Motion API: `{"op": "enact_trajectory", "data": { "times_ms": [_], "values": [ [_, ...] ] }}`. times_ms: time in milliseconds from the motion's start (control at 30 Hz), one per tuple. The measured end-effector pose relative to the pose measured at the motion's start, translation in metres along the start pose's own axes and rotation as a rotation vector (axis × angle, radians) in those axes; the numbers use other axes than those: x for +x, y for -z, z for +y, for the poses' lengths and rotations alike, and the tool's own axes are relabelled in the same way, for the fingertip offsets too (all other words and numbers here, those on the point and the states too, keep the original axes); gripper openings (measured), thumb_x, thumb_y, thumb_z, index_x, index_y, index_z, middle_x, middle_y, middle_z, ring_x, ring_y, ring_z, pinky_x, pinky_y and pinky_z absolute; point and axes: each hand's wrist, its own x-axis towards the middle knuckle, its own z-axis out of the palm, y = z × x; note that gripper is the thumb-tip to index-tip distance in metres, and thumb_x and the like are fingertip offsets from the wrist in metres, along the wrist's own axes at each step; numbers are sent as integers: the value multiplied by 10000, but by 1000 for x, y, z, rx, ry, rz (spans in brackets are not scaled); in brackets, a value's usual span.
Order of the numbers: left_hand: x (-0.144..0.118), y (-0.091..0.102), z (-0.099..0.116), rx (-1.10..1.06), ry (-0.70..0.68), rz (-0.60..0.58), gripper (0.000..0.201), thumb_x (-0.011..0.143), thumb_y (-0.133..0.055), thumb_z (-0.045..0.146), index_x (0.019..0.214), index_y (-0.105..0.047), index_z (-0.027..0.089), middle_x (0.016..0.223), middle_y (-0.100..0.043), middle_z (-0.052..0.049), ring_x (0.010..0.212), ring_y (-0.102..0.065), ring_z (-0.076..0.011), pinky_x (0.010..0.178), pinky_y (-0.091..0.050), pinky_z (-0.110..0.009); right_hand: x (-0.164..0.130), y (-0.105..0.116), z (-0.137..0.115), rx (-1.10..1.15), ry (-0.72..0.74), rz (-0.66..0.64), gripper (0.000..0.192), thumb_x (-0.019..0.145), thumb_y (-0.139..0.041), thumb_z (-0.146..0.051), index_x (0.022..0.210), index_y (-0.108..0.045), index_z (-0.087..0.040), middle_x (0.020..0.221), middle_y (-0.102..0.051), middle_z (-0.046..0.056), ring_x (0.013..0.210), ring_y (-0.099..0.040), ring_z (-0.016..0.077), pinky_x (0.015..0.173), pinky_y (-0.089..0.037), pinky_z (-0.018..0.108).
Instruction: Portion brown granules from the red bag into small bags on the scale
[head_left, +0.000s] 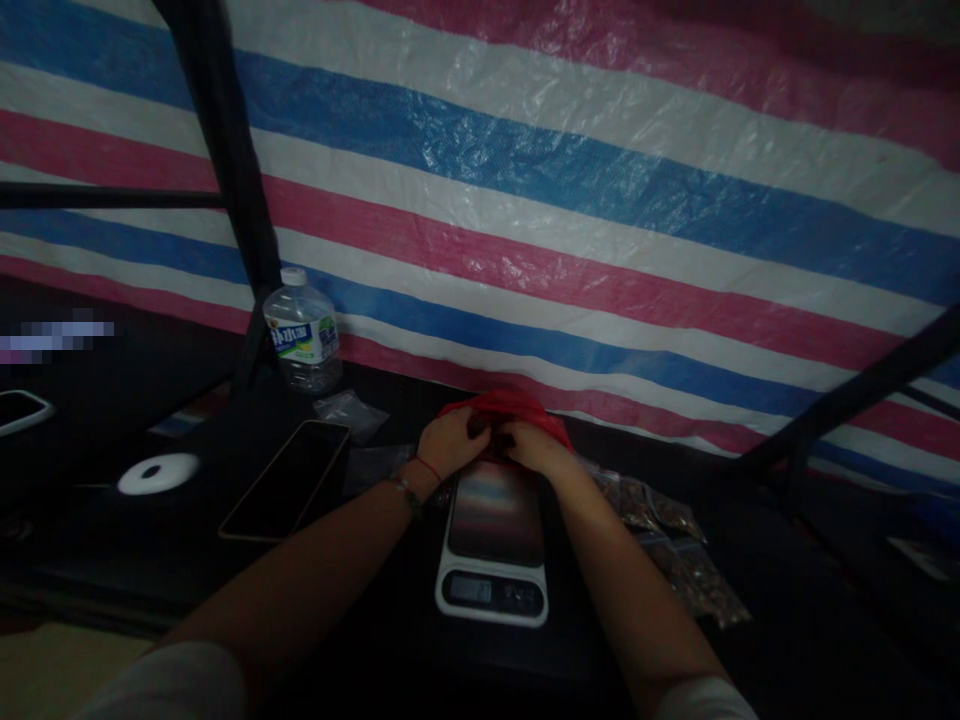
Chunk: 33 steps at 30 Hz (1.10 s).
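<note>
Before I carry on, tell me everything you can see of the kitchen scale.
The scale has a white, plastic-looking body with rounded corners and a dark, shiny weighing plate. Its near end carries a dark panel with a greyish display at left, its digits too dim to read surely, and small markings at right. It lies flat on the black surface, panel toward the wearer. The red bag is at its far end; whether they touch is unclear.

Scale [496, 525]: white housing, black display panel [492, 592]. Behind scale: red bag [514, 402]; farther back, sheeting [585, 190] striped blue, white and pinkish red. Left of scale: black phone [289, 480], gold-toned edge. Right of scale: clear sachets [705, 580], brown contents.
</note>
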Motion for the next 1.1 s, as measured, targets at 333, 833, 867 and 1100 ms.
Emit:
{"op": "enact_trajectory", "data": {
  "times_ms": [333,833,867,1100],
  "values": [
    [2,-8,-2,-154,-194,52,354,805,-592,325,1130,-574,185,1138,-652,-75,1059,-608,-229,933,-476,-335,8,-8,6,6,91,33,182,746,-574,-82,823,-730,-135,840,-732,81,700,-639,159,625,-436,233],
    [5,-11,-4,-210,-189,-30,277,800,-604,327,1043,-638,198,1010,-697,-64,953,-649,-224,866,-502,-334,6,8,-6,303,-28,414,265,796,-596,-120,1038,-695,-160,1017,-716,79,911,-658,194,855,-489,305],
    [5,-10,-3,-217,-186,-39,278,801,-605,329,1044,-641,199,1009,-699,-62,950,-651,-222,859,-504,-329,7,6,-10,313,-9,444,281,792,-598,-112,1054,-690,-158,1035,-712,82,932,-655,194,873,-486,311],
    [6,-9,-3,-253,-143,-21,294,802,-593,302,1064,-644,178,1020,-705,-66,947,-657,-214,867,-505,-317,9,-1,-21,286,89,375,230,810,-602,-139,1015,-705,-161,1014,-716,81,925,-653,190,857,-488,303]
  ]
}}
